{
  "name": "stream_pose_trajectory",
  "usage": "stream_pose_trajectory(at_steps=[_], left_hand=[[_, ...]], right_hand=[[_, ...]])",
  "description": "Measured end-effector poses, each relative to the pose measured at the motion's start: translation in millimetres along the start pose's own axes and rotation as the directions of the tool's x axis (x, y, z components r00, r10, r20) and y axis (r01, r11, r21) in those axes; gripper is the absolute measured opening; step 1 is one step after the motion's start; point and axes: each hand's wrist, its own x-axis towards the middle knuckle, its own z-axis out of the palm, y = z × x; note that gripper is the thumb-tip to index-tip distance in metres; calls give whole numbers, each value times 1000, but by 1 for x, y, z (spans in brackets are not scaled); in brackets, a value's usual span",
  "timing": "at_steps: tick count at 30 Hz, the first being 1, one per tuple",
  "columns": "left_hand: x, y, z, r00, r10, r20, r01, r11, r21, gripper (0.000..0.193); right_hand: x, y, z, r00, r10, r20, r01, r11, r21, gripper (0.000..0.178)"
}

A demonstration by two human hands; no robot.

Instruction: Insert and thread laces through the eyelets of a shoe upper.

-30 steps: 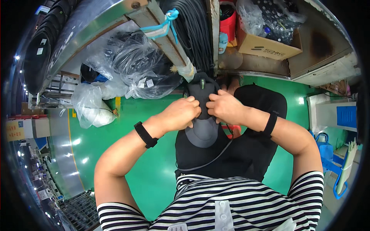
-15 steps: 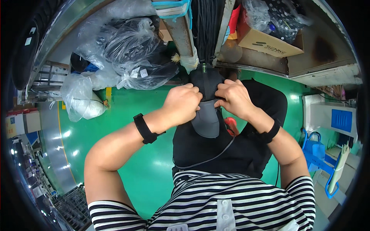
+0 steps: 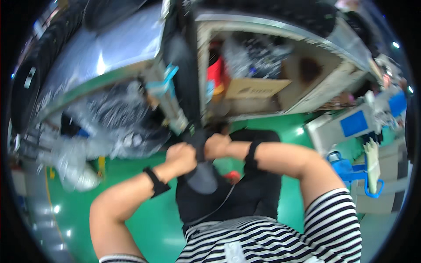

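The dark grey and black piece (image 3: 202,179) is in front of you, over the far part of your lap, its smooth, rounded grey end toward you and its black end pointing away, with a small green mark on it. Your left hand (image 3: 181,158) is curled tightly on its left side, and your right hand (image 3: 216,146) is curled on its right side, so both are clamped on the piece, close together with its black part between them. Blur hides the exact place of your fingertips.

Each of your wrists wears a black band. To the right of the piece, near your right thigh, is a red object (image 3: 232,177), and a thin grey cable (image 3: 223,202) runs over your black trousers (image 3: 258,197). Nearer you is your striped shirt (image 3: 280,239), and the green floor (image 3: 144,223) shows on both sides.

Beyond the piece, a post with a light blue tie (image 3: 155,89) stands to the left of long black strands (image 3: 186,79). Far left lie clear plastic bags (image 3: 123,118) with dark contents; far right, a shelf holds a cardboard box (image 3: 258,89) just beside a red container (image 3: 215,70).
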Motion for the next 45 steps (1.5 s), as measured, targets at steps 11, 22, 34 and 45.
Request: stream_pose_trajectory(at_steps=[11, 22, 34, 45], left_hand=[[-13, -8, 7, 989, -139, 52, 137, 989, 48, 26], [-18, -19, 11, 988, -40, 151, 11, 982, 190, 23], [-36, -28, 32, 978, -163, -129, 142, 977, -157, 14], [-75, -1, 54, 721, -626, -297, -27, 404, -914, 46]], right_hand=[[1, -8, 47, 761, 215, -611, 404, 581, 707, 12], [-37, -36, 88, 362, -122, -924, 905, 286, 317, 12], [-23, -51, 91, 864, 35, -502, 490, -284, 824, 15], [-30, -28, 60, 938, -66, -340, 333, -96, 938, 26]])
